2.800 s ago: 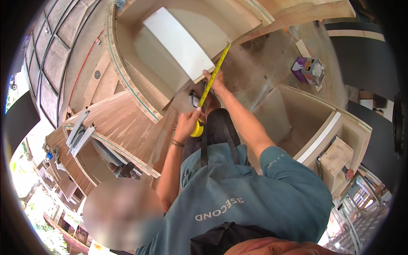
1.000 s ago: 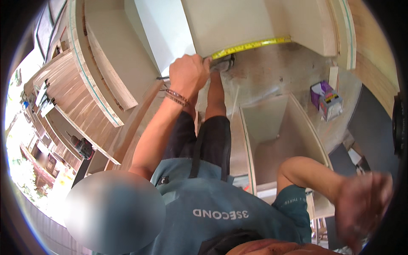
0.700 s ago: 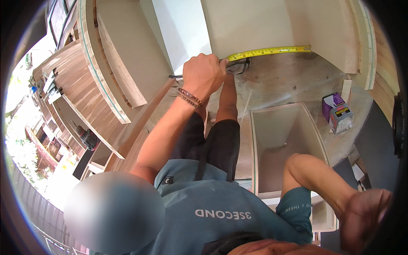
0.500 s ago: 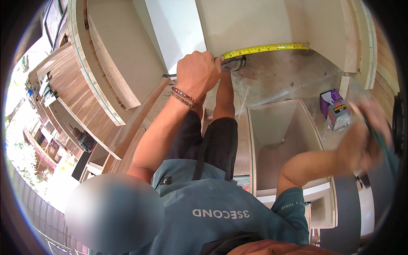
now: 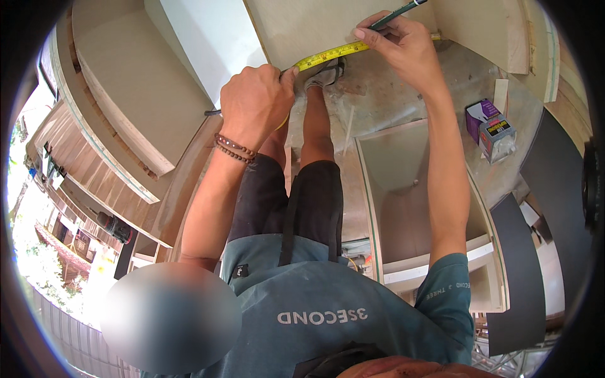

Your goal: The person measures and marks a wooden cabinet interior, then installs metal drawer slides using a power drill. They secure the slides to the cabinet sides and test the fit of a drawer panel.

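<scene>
A yellow tape measure point(image 5: 334, 55) is drawn out along the edge of a pale panel point(image 5: 309, 25), its far end reaching the panel's right corner. My left hand point(image 5: 257, 93) is closed around the tape's near end; the case is mostly hidden in the fist. Between the fingers of my right hand point(image 5: 403, 53) is a dark green pencil point(image 5: 397, 14), pointing up to the right. The right thumb is at the tape's edge, partway along the blade. A white sheet point(image 5: 205, 44) stands just beyond the left hand.
A wooden cabinet frame point(image 5: 394, 189) lies by my right arm. Beyond it, a purple and grey box point(image 5: 491, 131) sits on the dusty floor. Dark panels point(image 5: 517, 271) stand at the right. At left are wood-edged cabinets point(image 5: 126, 94) and a power drill point(image 5: 115, 225).
My right hand has swung from the far right up to the tape, bringing the pencil with it. The left hand still grips the tape; the whole view has shifted slightly.
</scene>
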The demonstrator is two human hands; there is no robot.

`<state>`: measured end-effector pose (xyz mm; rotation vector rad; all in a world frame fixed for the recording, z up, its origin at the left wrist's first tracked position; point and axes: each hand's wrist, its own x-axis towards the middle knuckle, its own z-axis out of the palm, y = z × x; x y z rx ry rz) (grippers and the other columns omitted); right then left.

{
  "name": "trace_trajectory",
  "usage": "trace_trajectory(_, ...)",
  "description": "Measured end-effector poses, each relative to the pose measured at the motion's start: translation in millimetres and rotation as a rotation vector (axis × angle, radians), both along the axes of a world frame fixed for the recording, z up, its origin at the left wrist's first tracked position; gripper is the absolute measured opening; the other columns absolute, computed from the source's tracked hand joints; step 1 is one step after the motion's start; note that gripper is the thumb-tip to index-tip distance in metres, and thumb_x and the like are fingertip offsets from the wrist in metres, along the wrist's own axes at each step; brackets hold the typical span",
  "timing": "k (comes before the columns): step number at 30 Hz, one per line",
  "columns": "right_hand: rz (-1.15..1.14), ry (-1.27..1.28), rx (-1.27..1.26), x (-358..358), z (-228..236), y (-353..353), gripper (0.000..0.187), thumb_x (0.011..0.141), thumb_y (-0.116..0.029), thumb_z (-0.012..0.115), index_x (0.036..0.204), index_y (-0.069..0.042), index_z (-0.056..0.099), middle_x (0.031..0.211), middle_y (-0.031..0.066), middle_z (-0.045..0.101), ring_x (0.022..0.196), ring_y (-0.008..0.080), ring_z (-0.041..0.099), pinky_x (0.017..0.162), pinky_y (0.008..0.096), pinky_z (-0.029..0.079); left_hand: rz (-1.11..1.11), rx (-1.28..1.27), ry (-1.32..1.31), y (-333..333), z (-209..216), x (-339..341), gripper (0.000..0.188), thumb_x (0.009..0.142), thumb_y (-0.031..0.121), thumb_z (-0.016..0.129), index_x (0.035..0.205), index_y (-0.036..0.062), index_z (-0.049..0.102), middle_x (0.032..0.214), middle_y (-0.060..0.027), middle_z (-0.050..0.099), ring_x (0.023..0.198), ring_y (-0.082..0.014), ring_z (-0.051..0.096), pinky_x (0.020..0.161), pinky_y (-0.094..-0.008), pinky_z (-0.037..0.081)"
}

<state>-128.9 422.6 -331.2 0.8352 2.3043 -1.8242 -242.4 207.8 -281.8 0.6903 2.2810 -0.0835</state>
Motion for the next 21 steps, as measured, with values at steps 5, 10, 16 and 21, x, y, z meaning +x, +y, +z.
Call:
trace_trajectory(5, 0.030, 0.030, 0.070, 1.6, -4.1, -4.0, 0.019, 0.094, -0.019, 0.072, 0.101, -0.001, 0.072, 0.088, 0.0036, 0.073, 0.082, 0.0104, 0.067, 0.075, 0.0265, 0.052, -0.011, 0.019, 0.014, -2.0, -1.8, 0.4, 0.057, 0.098, 0.049, 0.054, 0.072, 0.0011, 0.070, 0.067, -0.0218, 0.066, 0.067, -0.0429, 0.066, 0.059, -0.0487, 0.052)
trace_trajectory(10, 0.046, -0.001, 0.110, 0.8, 1.7, -6.4, 0.019, 0.094, -0.019, 0.072, 0.101, -0.002, 0.072, 0.088, 0.0041, 0.074, 0.082, 0.0109, 0.068, 0.075, 0.0264, 0.052, -0.005, 0.033, 0.027, -3.1, -1.1, 1.9, 0.056, 0.098, 0.048, 0.055, 0.072, 0.0008, 0.070, 0.068, -0.0222, 0.066, 0.067, -0.0431, 0.066, 0.059, -0.0485, 0.052)
trace_trajectory(16, 0.025, 0.045, 0.106, 2.9, -5.2, -6.7, 0.020, 0.094, -0.019, 0.072, 0.102, -0.001, 0.072, 0.087, 0.0039, 0.073, 0.082, 0.0104, 0.067, 0.075, 0.0260, 0.052, -0.001, 0.039, 0.016, -2.5, -1.4, 1.6, 0.055, 0.098, 0.047, 0.055, 0.073, 0.0005, 0.070, 0.068, -0.0225, 0.066, 0.067, -0.0434, 0.066, 0.060, -0.0486, 0.052)
trace_trajectory(21, 0.020, 0.032, 0.111, 1.3, -2.0, -6.2, 0.020, 0.094, -0.020, 0.073, 0.102, -0.001, 0.072, 0.086, 0.0037, 0.073, 0.081, 0.0101, 0.067, 0.074, 0.0262, 0.052, 0.009, 0.035, 0.015, -2.5, -0.5, 1.4, 0.056, 0.098, 0.048, 0.054, 0.073, 0.0001, 0.070, 0.068, -0.0227, 0.066, 0.067, -0.0436, 0.066, 0.061, -0.0494, 0.052)
